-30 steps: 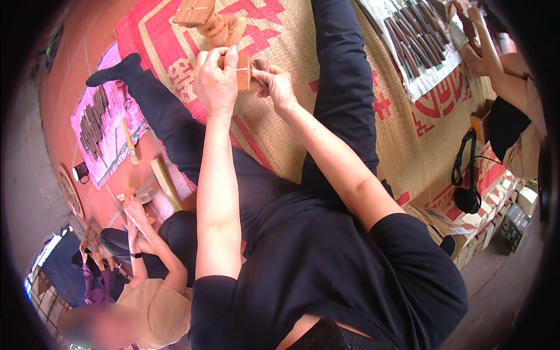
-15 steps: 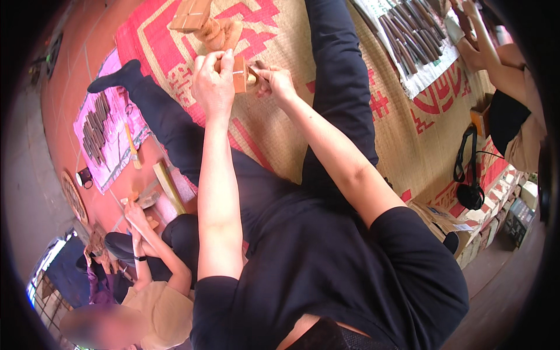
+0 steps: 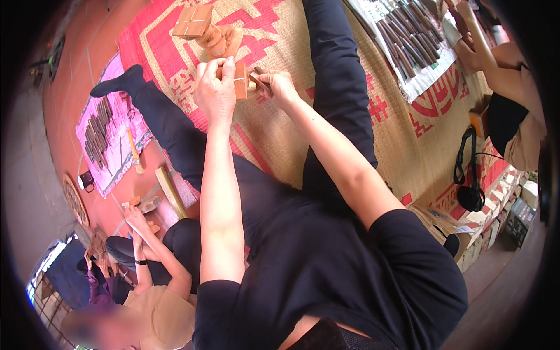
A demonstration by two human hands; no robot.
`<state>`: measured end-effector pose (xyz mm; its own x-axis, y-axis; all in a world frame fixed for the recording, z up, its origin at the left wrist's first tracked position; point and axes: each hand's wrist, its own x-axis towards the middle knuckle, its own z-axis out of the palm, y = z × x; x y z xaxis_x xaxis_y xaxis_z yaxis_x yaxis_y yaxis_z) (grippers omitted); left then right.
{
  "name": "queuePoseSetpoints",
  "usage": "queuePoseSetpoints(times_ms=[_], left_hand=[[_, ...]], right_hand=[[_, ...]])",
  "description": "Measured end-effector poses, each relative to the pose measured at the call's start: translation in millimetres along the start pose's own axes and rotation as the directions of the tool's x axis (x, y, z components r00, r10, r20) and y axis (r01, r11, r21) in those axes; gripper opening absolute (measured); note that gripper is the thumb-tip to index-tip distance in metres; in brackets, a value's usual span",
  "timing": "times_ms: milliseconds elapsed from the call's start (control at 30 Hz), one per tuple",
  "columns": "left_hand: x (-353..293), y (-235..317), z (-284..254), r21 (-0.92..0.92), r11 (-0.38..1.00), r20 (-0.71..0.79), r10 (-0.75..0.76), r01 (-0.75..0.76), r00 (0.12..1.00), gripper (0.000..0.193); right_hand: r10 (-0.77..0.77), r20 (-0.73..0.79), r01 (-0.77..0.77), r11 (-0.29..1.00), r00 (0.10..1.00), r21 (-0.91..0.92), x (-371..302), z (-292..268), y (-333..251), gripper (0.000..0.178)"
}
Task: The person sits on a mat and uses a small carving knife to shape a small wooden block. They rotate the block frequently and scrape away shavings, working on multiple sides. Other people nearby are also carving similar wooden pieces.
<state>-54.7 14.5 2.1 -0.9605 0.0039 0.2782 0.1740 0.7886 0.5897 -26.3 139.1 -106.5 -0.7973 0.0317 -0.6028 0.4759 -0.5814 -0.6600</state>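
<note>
Between the thumb and fingers of my left hand (image 3: 214, 90) is a small reddish-brown wooden block (image 3: 240, 81) with a pale line across it. My right hand (image 3: 279, 87) is closed on a thin dark-brown piece (image 3: 260, 80), held against the block's right side; its kind is hard to make out. Something pale shows between block and piece. Just beyond my left hand, on the mat, stands a squared wooden block (image 3: 192, 22) marked with pale crossing lines. Beside it lies a rounded, carved-looking wooden piece (image 3: 220, 42).
My legs stretch over the red-and-tan woven mat (image 3: 408, 154). Rows of dark slim tools (image 3: 408, 35) lie on a white cloth at far right, more (image 3: 98, 131) on a pink cloth at left. People sit at both sides; a brush (image 3: 135, 153) and wooden bar (image 3: 170, 189) lie left.
Both hands stay together at the block. The thin dark piece in my right hand has changed its angle slightly against the block. The whole view has shifted a little.
</note>
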Motion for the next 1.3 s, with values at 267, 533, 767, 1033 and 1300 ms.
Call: queuePoseSetpoints(times_ms=[267,533,767,1033,1300], left_hand=[[3.6,-2.0,3.2,-0.002,1.000,0.001,0.006,-0.006,1.000,0.025],[4.5,-2.2,2.6,0.010,1.000,0.008,0.001,-0.001,1.000,0.025],[1.5,-1.6,1.7,-0.004,1.000,0.008,0.006,-0.006,1.000,0.025],[5.8,-1.1,3.5,0.020,1.000,-0.006,0.009,-0.008,1.000,0.026],[5.6,-1.3,3.3,-0.003,1.000,-0.008,0.018,-0.018,1.000,0.026]], right_hand=[[-0.088,-0.010,0.085,0.985,0.996,-0.149,-14.7,14.6,-12.8,0.030],[-0.177,-0.016,0.173,0.975,0.984,-0.141,-7.6,15.6,-24.1,0.016],[-0.008,0.041,0.012,0.995,0.999,-0.103,3.8,-4.1,-12.8,0.019],[-0.322,0.006,0.306,0.892,0.947,-0.332,-13.4,19.4,-1.3,0.029],[-0.091,-0.076,0.059,0.936,0.993,-0.347,-16.1,5.1,-4.9,0.030]])
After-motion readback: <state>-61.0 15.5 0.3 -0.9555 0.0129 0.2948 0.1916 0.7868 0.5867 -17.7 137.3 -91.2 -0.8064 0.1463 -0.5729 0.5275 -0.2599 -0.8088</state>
